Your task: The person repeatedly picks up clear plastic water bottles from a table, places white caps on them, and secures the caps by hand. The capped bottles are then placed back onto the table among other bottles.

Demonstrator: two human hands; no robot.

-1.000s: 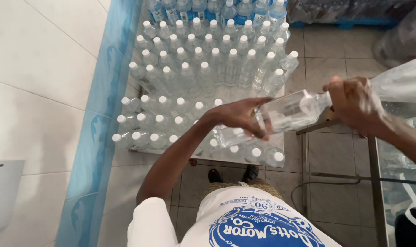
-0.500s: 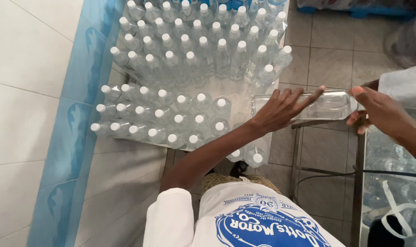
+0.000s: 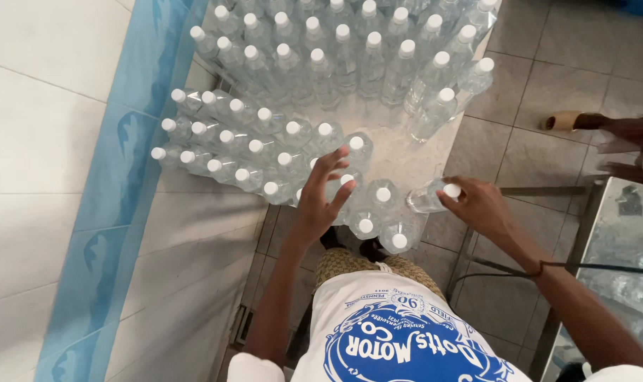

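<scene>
Several clear plastic bottles with white caps stand packed on a white table point(image 3: 399, 152). My right hand point(image 3: 477, 204) grips the capped top of one clear bottle point(image 3: 429, 197) at the table's near right edge, next to the front row. My left hand point(image 3: 321, 194) hovers open with fingers spread over the bottles of the near rows, its fingertips at a white cap point(image 3: 347, 180). More capped bottles point(image 3: 378, 192) stand between the two hands.
A white tiled wall with a blue patterned band point(image 3: 116, 170) runs along the left. The grey tiled floor point(image 3: 547, 78) lies to the right, with another person's sandalled foot point(image 3: 583, 122) on it. A metal-framed stand point(image 3: 618, 233) holding plastic-wrapped goods is at the right.
The bottle I held sideways in both hands now stands at the table's near right edge under my right hand. My left hand has let go and moved over the near rows.
</scene>
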